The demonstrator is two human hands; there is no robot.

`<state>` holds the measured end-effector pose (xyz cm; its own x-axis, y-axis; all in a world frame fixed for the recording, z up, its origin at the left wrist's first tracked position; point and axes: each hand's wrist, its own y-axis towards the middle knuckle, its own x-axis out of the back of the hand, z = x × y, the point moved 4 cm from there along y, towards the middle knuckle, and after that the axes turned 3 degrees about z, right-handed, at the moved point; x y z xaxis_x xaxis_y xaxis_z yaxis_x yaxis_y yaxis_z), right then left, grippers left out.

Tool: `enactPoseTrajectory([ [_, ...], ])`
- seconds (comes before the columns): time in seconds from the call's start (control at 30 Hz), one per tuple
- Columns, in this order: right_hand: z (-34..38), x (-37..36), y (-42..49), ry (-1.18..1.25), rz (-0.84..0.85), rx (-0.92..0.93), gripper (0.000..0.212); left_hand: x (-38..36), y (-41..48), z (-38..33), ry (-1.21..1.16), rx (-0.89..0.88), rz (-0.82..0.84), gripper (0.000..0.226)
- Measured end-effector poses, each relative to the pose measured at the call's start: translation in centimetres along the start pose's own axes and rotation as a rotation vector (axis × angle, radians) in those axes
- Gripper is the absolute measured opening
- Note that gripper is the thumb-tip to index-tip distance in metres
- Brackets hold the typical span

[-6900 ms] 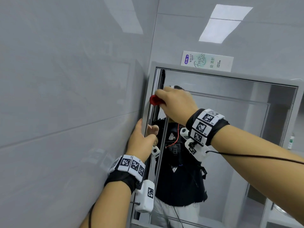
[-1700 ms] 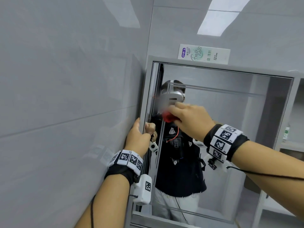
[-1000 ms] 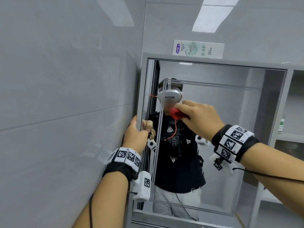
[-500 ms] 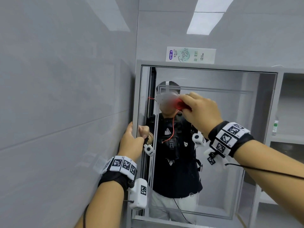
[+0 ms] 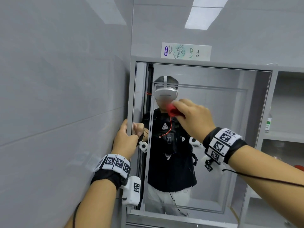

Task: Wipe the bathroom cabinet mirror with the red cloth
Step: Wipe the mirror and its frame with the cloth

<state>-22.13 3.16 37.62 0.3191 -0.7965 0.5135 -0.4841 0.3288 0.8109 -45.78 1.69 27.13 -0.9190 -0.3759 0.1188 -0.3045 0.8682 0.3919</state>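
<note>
The cabinet mirror (image 5: 218, 145) fills the middle of the view in a grey frame, its door swung toward the left wall. My right hand (image 5: 194, 119) grips the bunched red cloth (image 5: 172, 111) and presses it against the glass in the upper middle of the mirror. A thin red thread hangs down from the cloth. My left hand (image 5: 125, 140) grips the mirror door's left edge at mid height, thumb on the front. The glass reflects a person in dark clothing wearing a headset.
A grey tiled wall (image 5: 57, 96) stands close on the left. A pale toothpaste box (image 5: 185, 51) lies on top of the cabinet. Open shelves (image 5: 286, 112) sit to the right of the mirror, with a small bottle (image 5: 268, 124) on one.
My right hand has carried the red cloth from the mirror's upper left corner toward the middle, moving back and forth over the glass. My left hand keeps its hold on the door's edge.
</note>
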Motion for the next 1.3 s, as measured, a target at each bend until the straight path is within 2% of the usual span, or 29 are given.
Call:
enactPoseTrajectory([
  [0.07, 0.4, -0.8, -1.4, -0.021, 0.109, 0.070, 0.035, -0.1, 0.1, 0.1, -0.033, -0.021, 0.014, 0.054],
  [0.1, 0.1, -0.7, -1.3, -0.034, 0.109, 0.090, 0.035, -0.2, 0.1, 0.1, -0.042, -0.023, 0.015, 0.053],
  [0.23, -2.2, 1.3, 1.3, 0.002, -0.090, -0.044, 0.031, -0.2, 0.0, -0.2, -0.118, -0.022, 0.030, 0.060],
  [0.33, -1.4, 0.3, -0.1, 0.023, -0.096, -0.048, 0.032, -0.3, -0.2, -0.2, -0.137, -0.058, 0.044, 0.045],
  [0.4, -0.2, -0.7, -1.9, 0.017, 0.000, 0.043, 0.033, -0.3, 0.0, -0.1, -0.137, -0.059, 0.047, 0.051],
  [0.47, -0.5, -0.8, -2.1, 0.000, 0.046, 0.100, 0.033, -0.2, 0.4, 0.3, -0.138, -0.040, 0.036, 0.066],
  [0.6, -3.7, 1.3, 0.6, 0.057, -0.157, -0.141, 0.031, -0.1, 0.7, 0.6, -0.097, -0.012, 0.018, 0.073],
  [0.63, -3.7, 1.1, 0.5, 0.055, -0.165, -0.141, 0.031, -0.1, 0.8, 0.7, -0.094, -0.009, 0.017, 0.073],
  [0.77, -1.4, -0.8, -2.8, 0.027, 0.060, 0.064, 0.031, 0.0, 0.9, 0.8, -0.096, 0.012, 0.010, 0.075],
  [0.83, -1.8, -0.7, -2.9, -0.024, 0.101, 0.099, 0.033, -0.1, 0.7, 0.5, -0.098, 0.004, 0.000, 0.074],
  [1.0, -3.5, 0.8, -1.1, 0.004, -0.102, -0.027, 0.032, -0.3, 0.6, 0.5, -0.104, -0.049, -0.012, 0.062],
  [1.17, -1.8, -1.2, -3.9, -0.017, 0.034, 0.057, 0.033, -0.1, 1.1, 1.0, -0.100, -0.013, 0.006, 0.069],
  [1.3, -4.9, 0.7, -1.0, 0.056, -0.129, -0.105, 0.033, -0.2, 1.2, 1.2, -0.091, -0.004, -0.004, 0.070],
])
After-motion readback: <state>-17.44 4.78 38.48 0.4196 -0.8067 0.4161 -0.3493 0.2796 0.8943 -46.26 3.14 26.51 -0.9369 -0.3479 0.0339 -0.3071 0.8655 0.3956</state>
